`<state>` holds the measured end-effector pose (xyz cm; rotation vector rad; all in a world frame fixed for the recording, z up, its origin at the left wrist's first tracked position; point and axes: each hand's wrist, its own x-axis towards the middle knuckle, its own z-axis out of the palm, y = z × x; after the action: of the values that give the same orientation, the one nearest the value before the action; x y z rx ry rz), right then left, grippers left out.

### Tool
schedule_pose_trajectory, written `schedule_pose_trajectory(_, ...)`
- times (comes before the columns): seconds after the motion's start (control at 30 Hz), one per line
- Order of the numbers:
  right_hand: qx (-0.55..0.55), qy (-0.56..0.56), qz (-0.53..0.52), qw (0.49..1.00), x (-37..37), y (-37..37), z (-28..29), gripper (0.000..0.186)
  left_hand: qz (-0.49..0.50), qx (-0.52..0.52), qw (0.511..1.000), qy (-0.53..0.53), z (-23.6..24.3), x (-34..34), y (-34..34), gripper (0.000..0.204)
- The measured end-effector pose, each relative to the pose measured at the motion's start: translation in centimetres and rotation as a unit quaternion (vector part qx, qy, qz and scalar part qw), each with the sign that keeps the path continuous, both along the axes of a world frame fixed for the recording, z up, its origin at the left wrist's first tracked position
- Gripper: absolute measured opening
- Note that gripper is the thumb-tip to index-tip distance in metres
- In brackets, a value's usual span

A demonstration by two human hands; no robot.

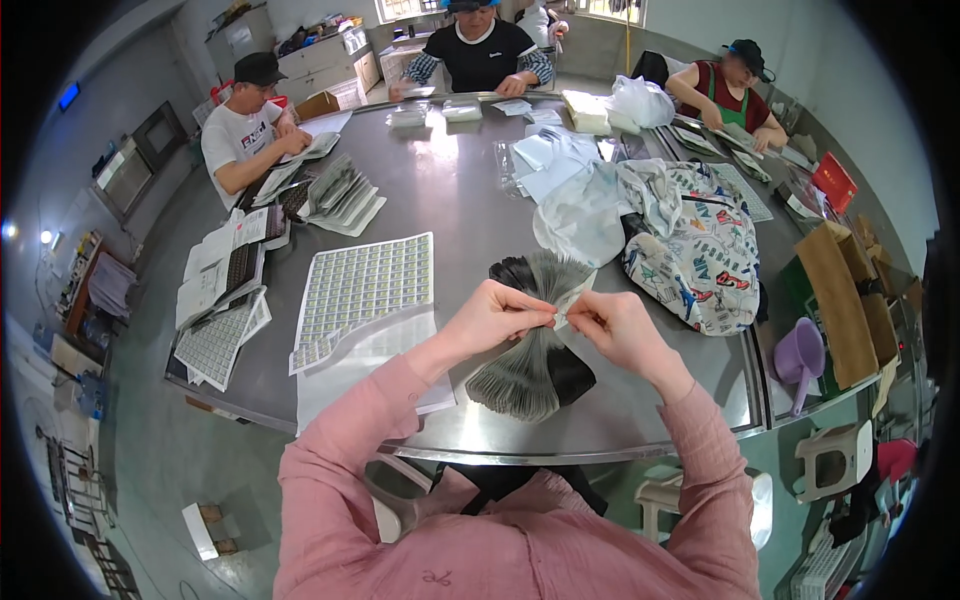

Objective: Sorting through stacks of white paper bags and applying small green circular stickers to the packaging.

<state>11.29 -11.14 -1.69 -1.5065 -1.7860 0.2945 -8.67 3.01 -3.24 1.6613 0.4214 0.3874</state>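
Observation:
A bundle of thin grey and black sheets or packets (pixel 515 385) lies on the steel table, fanned at both ends and narrow at its middle. My left hand (pixel 500 310) pinches the middle of the bundle, fingers closed. My right hand (pixel 615 325) is closed in a pinch on a small white strip (pixel 570 298) beside my left fingertips. Printed label sheets (pixel 370 280) with small pale squares lie left of the bundle, over blank white paper.
A patterned backpack (pixel 690 260), white plastic bags (pixel 580 220), a purple jug (pixel 800 360) and cardboard (pixel 840 300) are to the right. Three co-workers (pixel 250 130) (pixel 475 60) (pixel 740 90) handle items round the table (pixel 420 170); papers (pixel 225 270) are piled left. A stool (pixel 835 450) stands right.

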Motion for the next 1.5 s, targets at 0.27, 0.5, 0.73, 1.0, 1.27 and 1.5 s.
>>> schedule_pose_trajectory(0.27,0.033,-0.126,0.079,0.988,-1.0,-1.9,0.0,0.007,-0.015,-0.067,0.998,0.001,0.1,-0.2,-0.2,0.014)
schedule_pose_trajectory(0.5,-0.089,0.158,0.032,0.983,-1.1,0.3,1.3,0.027,-0.023,0.478,0.878,-0.036,1.8,1.2,-0.9,0.013)
schedule_pose_trajectory(0.73,-0.149,0.239,0.114,0.953,0.5,2.9,-0.5,0.028,0.070,0.725,0.677,-0.106,0.9,1.4,-1.8,0.019)
schedule_pose_trajectory(1.0,-0.134,0.224,0.107,0.959,0.9,3.3,-0.9,0.019,0.102,0.738,0.664,-0.058,0.7,0.6,-1.3,0.018)
schedule_pose_trajectory(1.27,0.096,-0.053,-0.002,0.994,0.3,2.4,-2.0,0.008,-0.010,0.654,0.756,-0.001,1.6,-1.4,-1.7,0.018)
schedule_pose_trajectory(1.5,0.138,-0.091,-0.024,0.986,-0.2,2.2,-3.0,0.005,0.021,0.585,0.810,-0.036,1.2,-2.4,-1.5,0.023)
